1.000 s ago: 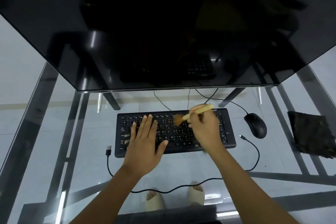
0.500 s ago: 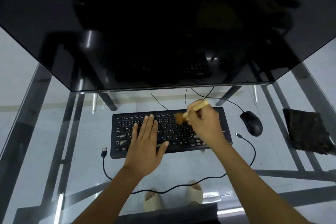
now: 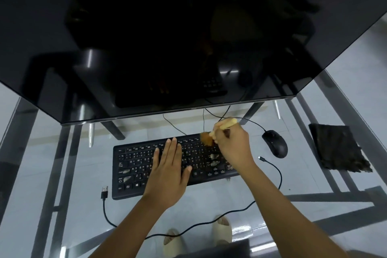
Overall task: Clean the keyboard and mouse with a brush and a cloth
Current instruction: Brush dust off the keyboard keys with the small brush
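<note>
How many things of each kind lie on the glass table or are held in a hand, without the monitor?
Keyboard: 1
Mouse: 1
Brush, held in the right hand: 1
Dark cloth: 1
Loose cable with plug: 1
Total: 5

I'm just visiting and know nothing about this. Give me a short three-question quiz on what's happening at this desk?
1. True or false: the right hand holds the brush.
2. The left hand rests on: A) mouse B) keyboard C) cloth
3. What lies farthest right on the glass table?

Key: 1 true. 2 B, the keyboard; the mouse lies untouched. 3 The dark cloth.
</note>
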`<action>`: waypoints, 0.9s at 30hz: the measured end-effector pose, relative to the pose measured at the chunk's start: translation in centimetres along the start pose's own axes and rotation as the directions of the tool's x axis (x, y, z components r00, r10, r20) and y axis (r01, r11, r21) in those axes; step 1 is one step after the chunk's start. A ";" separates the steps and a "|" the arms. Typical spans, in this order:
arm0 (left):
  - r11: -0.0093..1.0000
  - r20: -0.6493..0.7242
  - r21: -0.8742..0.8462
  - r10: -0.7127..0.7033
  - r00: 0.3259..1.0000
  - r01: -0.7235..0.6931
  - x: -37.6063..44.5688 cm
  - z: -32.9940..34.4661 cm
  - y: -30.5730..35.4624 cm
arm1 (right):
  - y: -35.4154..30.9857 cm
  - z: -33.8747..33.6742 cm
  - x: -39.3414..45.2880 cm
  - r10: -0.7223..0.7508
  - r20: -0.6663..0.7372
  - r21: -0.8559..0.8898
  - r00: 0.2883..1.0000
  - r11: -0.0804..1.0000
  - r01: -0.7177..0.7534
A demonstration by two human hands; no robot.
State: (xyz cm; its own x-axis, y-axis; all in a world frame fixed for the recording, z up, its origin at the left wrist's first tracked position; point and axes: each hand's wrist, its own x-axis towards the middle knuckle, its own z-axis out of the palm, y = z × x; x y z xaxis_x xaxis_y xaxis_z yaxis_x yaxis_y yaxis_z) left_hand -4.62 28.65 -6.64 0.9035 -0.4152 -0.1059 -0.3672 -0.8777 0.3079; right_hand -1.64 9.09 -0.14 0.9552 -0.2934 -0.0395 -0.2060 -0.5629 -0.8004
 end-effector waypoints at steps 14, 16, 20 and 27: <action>0.999 0.030 -0.001 0.052 0.998 -0.052 2.6 0.2 2.9 | 2.5 -3.7 1.2 0.043 -0.133 0.008 0.990 0.999 -0.042; 0.998 0.035 -0.008 0.058 0.998 -0.057 3.1 0.2 3.3 | 3.2 -4.0 1.1 0.110 0.047 0.007 0.993 0.994 -0.111; 0.997 0.036 -0.049 0.063 0.997 -0.061 3.7 0.5 3.6 | 4.0 -5.2 1.1 0.025 -0.184 -0.113 0.983 0.993 -0.047; 0.997 0.041 -0.014 0.079 0.996 -0.078 4.7 1.0 3.6 | 4.5 -6.3 1.1 0.060 -0.155 -0.105 0.986 0.991 -0.077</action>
State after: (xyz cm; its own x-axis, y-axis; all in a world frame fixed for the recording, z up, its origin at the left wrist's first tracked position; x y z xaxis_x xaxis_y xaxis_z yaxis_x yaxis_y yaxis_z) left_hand -1.92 23.32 -6.94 0.8621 -0.4924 -0.1196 -0.4338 -0.8391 0.3282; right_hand -2.87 1.42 -0.01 0.8967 -0.4427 0.0053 -0.3003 -0.6170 -0.7274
